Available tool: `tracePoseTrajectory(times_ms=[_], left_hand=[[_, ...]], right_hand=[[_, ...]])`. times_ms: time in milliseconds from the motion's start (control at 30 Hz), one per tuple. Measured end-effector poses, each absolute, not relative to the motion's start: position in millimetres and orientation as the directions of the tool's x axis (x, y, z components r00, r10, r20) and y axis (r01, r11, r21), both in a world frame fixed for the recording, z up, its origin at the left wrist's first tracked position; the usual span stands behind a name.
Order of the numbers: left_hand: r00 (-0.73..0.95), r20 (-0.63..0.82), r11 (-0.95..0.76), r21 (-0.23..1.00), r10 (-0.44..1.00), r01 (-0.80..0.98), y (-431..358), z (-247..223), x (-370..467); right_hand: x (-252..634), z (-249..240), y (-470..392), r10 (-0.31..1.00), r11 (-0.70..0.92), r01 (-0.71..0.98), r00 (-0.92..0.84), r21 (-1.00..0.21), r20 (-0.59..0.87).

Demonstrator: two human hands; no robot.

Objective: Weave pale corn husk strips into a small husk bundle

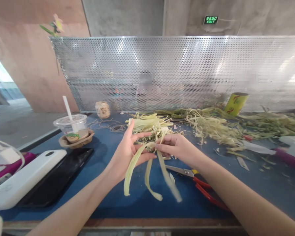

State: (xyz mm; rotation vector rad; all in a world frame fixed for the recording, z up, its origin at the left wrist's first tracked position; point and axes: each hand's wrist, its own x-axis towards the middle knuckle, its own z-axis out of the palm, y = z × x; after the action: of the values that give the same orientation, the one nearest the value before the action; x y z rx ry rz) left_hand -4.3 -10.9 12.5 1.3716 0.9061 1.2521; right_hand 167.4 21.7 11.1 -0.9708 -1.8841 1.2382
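Observation:
Pale yellow-green leaf strips (132, 173) that look like corn husk hang in a small bunch between my two hands, their loose ends pointing down over the blue table. My left hand (127, 147) has its thumb raised and its fingers around the left side of the bunch. From the right, the thumb and fingertips of my right hand (177, 146) pinch the strips where they come together. Part of that joint is covered by fingers. Red-handled scissors (186, 172) lie partly beneath my right forearm. Behind my hands rests a pile of wider husk pieces (149, 122).
At left are a lidded cup (71, 124) with a straw, a black phone (56, 177) and a white oblong device (29, 178). Shredded plant fibres (211, 127), a blade (242, 163) and a yellow-green tube (236, 104) are at right. A perforated metal screen (127, 65) borders the table's back.

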Motion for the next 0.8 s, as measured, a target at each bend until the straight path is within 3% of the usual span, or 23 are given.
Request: tracePoseTrajectory(times_ms=[300, 533, 800], left_hand=[[0.085, 0.246, -0.243, 0.969, 0.966, -0.048, -11.9, 16.4, -2.9], [0.059, 0.295, -0.297, 0.955, 0.954, 0.014, -7.5, 17.4, -8.6], [0.049, 0.263, -0.263, 0.965, 0.964, -0.009, -9.8, 17.7, -6.8]], right_hand=[[165.6, 8.0, 20.7, 0.848, 0.289, 0.151, -0.499, -0.945, 0.180], [168.6, 3.0, 24.2, 0.857, 0.220, 0.112, -0.496, -0.969, 0.138], [165.8, 12.4, 18.8, 0.845, 0.230, 0.117, -0.516, -0.966, 0.138]])
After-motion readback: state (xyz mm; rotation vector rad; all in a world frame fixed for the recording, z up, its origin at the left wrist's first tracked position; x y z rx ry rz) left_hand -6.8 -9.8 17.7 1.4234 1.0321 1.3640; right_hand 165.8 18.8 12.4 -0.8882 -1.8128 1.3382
